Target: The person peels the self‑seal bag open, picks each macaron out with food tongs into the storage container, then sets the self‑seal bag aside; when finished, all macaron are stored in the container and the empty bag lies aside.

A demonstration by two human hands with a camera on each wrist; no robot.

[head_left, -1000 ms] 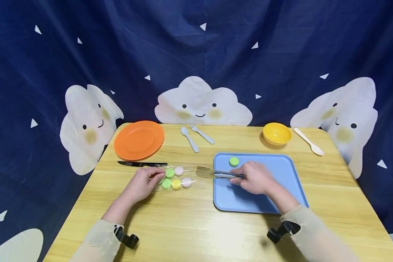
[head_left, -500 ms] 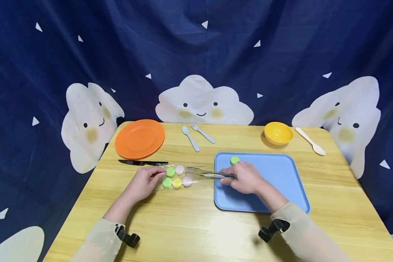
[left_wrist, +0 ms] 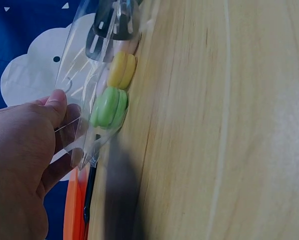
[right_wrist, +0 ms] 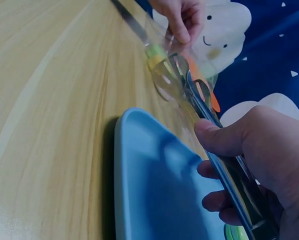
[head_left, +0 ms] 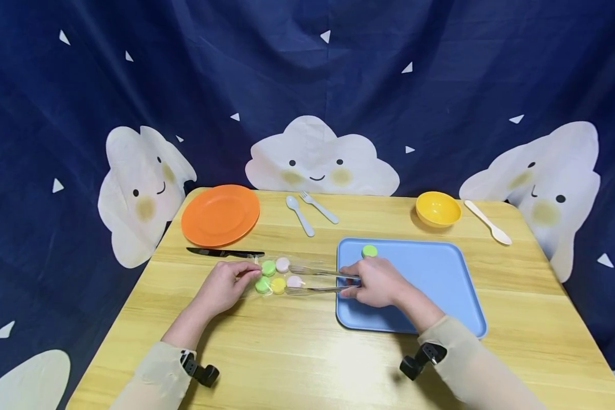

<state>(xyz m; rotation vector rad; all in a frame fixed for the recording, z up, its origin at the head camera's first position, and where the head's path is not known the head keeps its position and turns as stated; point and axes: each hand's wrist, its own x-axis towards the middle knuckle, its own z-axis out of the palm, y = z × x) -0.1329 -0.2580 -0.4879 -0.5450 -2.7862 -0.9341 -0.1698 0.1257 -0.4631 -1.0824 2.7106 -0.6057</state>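
Observation:
My left hand (head_left: 228,285) pinches the edge of a clear plastic bag (left_wrist: 77,82) between thumb and fingers. Two green macarons (head_left: 269,268), a yellow macaron (head_left: 278,286) and two pale lilac macarons (head_left: 283,264) lie inside it. From the right, my right hand (head_left: 381,282) grips metal tongs (head_left: 318,290) over the tray's left edge. Their slotted tips are spread apart at the bag's right end, close to the lilac macarons. Another green macaron (head_left: 369,250) sits on the blue tray (head_left: 435,285), partly covered by the right hand in the head view.
Behind the left hand lie a black knife (head_left: 220,252) and an orange plate (head_left: 220,216). A pale blue spoon (head_left: 299,216) and fork (head_left: 320,208) lie at the back middle. A yellow bowl (head_left: 438,209) and white spoon (head_left: 487,222) are at the back right.
My right hand has moved left, bringing the tongs from the tray side to the bag. Their tips have spread apart. The left hand keeps its pinch on the bag.

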